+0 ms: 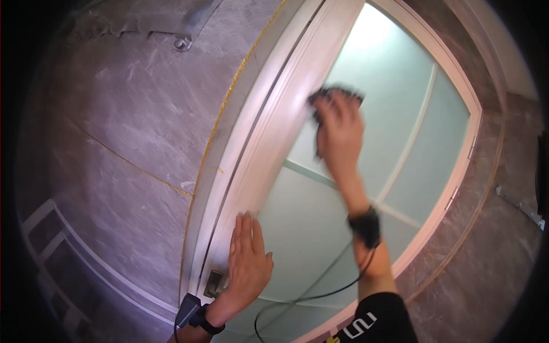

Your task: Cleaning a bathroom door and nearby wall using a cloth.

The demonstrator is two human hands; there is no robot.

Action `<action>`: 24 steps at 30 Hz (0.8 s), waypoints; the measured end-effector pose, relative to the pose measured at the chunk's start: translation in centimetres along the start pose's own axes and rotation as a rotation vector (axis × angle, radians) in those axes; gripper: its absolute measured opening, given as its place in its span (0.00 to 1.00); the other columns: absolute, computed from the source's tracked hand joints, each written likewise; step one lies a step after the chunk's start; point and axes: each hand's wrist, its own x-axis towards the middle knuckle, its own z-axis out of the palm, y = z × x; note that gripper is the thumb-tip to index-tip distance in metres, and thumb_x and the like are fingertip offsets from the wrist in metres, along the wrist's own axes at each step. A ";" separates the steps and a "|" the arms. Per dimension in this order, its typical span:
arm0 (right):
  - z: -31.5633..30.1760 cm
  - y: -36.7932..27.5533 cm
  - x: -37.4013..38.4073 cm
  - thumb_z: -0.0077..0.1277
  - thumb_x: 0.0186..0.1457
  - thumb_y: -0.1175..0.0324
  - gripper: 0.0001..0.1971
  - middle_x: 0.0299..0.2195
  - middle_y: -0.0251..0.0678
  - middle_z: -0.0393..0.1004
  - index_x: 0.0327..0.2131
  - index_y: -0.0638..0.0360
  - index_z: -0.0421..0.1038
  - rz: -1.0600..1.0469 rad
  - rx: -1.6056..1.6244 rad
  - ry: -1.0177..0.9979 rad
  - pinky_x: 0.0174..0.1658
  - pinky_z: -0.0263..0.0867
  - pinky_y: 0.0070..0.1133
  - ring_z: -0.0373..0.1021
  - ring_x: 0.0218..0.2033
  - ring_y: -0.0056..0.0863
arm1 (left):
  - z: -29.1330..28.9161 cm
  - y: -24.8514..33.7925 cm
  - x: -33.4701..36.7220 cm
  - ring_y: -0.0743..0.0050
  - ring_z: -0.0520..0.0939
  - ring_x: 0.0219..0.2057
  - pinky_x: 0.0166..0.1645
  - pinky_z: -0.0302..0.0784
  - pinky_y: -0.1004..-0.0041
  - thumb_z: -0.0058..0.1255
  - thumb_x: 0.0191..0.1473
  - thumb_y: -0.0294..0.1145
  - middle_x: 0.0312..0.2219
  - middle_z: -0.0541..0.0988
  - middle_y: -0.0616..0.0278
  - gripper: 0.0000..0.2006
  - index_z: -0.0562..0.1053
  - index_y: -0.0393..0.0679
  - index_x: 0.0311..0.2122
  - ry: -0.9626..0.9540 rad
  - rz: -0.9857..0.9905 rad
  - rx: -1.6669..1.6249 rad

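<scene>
The single view comes from a wide fisheye camera worn on the person's head, facing the tall, pale-framed door with frosted greenish glass panes (311, 211) at close range, within arm's reach. It sits tilted, so the door leans rightward toward its top, its edges bowing near the dark round rim. The person's bare left hand (249, 266) and bare right hand (343, 131) come between lens and door. Grey, streaked stone-look wall (126, 114) fills the view left of the door.

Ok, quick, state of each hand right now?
Left hand: open, fingers straight, on the door, nothing visibly held.
Right hand: closed on a dark, blurred cloth.
</scene>
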 end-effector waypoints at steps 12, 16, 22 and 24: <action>6.3 19.8 18.9 0.52 0.51 0.64 0.17 0.48 0.40 0.70 0.47 0.42 0.71 0.029 -0.155 -0.024 0.50 0.64 0.37 0.65 0.48 0.47 | 0.1 2.0 -0.4 0.31 0.50 0.63 0.63 0.51 0.49 0.57 0.45 0.27 0.59 0.52 0.31 0.35 0.57 0.23 0.56 -0.040 0.171 0.031; 8.6 20.7 18.6 0.51 0.52 0.61 0.19 0.48 0.44 0.69 0.49 0.42 0.71 -0.019 -0.258 0.080 0.53 0.62 0.37 0.64 0.49 0.52 | 0.3 1.6 -0.3 0.31 0.50 0.63 0.63 0.51 0.50 0.57 0.45 0.28 0.59 0.51 0.31 0.35 0.57 0.23 0.56 -0.054 0.156 0.048; 0.7 2.9 2.7 0.52 0.42 0.75 0.17 0.45 0.40 0.70 0.40 0.51 0.73 -0.109 0.053 0.006 0.48 0.65 0.35 0.67 0.46 0.45 | 0.9 1.3 -0.9 0.32 0.49 0.63 0.63 0.51 0.50 0.57 0.45 0.28 0.59 0.50 0.31 0.36 0.56 0.23 0.57 -0.081 0.111 0.091; -2.5 -0.3 -1.1 0.55 0.41 0.73 0.17 0.47 0.35 0.71 0.39 0.47 0.75 -0.104 0.078 -0.091 0.49 0.67 0.32 0.67 0.49 0.43 | 0.9 1.5 -0.7 0.31 0.50 0.63 0.63 0.51 0.49 0.57 0.45 0.28 0.59 0.50 0.31 0.36 0.56 0.23 0.57 -0.087 0.144 0.075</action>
